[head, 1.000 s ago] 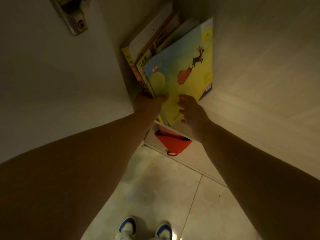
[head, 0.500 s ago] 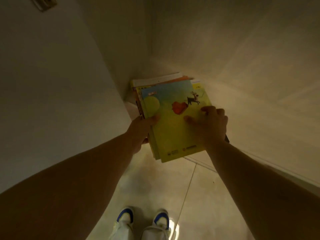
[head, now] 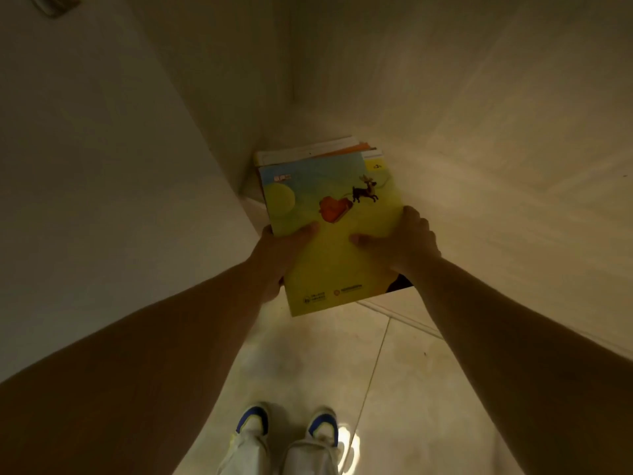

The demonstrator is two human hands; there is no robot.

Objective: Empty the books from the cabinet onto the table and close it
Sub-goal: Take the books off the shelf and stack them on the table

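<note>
I hold a stack of books flat in both hands, half out of the cabinet's front. The top cover is yellow and blue with a dark deer and an orange heart. White and orange books show at the stack's far edge. My left hand grips the stack's left side, thumb on the cover. My right hand grips the right side, thumb on top and fingers over the edge. The cabinet's pale inner walls surround the stack. What lies under the stack is hidden.
The open cabinet door stands at my left, with a metal hinge at the top corner. The cabinet's right panel runs along my right arm. Below are pale floor tiles and my white and blue shoes.
The books stood upright in the cabinet corner a second ago. Both hands took hold, tipped them flat, and drew the stack out toward me. A red object seen below the books is now covered.
</note>
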